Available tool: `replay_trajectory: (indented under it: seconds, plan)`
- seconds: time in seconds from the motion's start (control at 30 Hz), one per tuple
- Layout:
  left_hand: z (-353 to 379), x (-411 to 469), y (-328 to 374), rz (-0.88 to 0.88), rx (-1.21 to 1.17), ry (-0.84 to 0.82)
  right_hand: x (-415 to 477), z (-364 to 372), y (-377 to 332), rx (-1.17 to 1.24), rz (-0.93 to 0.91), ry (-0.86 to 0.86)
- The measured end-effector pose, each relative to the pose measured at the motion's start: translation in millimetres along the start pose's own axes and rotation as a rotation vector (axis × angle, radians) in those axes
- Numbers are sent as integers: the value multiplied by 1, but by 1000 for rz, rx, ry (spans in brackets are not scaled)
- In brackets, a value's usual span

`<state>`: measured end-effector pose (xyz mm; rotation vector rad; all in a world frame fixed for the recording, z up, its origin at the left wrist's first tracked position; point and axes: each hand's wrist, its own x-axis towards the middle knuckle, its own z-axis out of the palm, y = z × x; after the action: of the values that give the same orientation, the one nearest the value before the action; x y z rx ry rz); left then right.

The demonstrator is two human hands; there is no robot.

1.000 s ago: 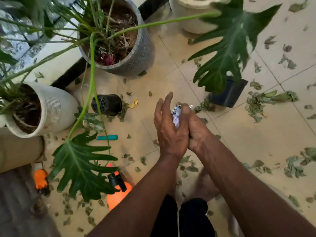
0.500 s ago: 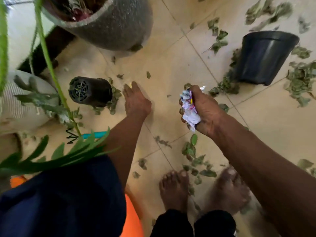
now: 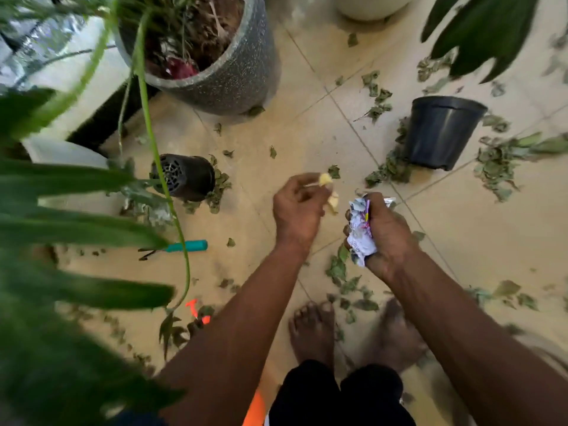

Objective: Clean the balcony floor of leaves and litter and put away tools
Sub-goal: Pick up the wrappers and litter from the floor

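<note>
My left hand (image 3: 296, 207) pinches a small yellow scrap of litter (image 3: 325, 179) above the tiled floor, and a second yellow bit (image 3: 333, 202) shows just below its fingers. Close beside it, my right hand (image 3: 384, 232) grips a crumpled white and purple wrapper (image 3: 360, 229). Dry green leaves (image 3: 344, 272) lie scattered over the beige tiles around my bare feet (image 3: 313, 330). A teal-handled hand tool (image 3: 184, 246) lies on the floor to the left.
A small black pot (image 3: 184, 176) lies on its side left of my hands; another black pot (image 3: 442, 130) stands upside down at right. A large grey planter (image 3: 221, 78) and big green leaves (image 3: 76, 229) crowd the left. An orange sprayer (image 3: 255, 407) sits by my legs.
My left hand has come up from the floor near the tipped black pot with the yellow scrap and moved right, next to the right hand, which still grips the wrapper.
</note>
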<state>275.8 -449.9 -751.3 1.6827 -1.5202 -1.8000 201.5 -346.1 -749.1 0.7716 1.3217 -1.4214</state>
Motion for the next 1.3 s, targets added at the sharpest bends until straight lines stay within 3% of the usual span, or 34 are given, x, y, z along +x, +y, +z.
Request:
replay_trajectory:
  seconds: [0.2, 0.43, 0.6, 0.9, 1.03, 1.3]
  plan:
    - [34, -79, 19, -106, -119, -142, -47, -35, -13, -151, -174, 104]
    - [44, -121, 29, -65, 55, -308, -91, -77, -16, -264, -235, 118]
    - [48, -149, 66, -25, 261, -475, -144, -94, -21, -25, -156, 78]
    - [101, -233, 156, 261, 622, -934, -241, -152, -58, 412, -170, 225]
    - [149, -271, 166, 219, 726, -1112, -256, -201, -64, 560, -123, 276]
    - [225, -338, 136, 169, 848, -1224, -266, -292, -61, 765, -108, 431]
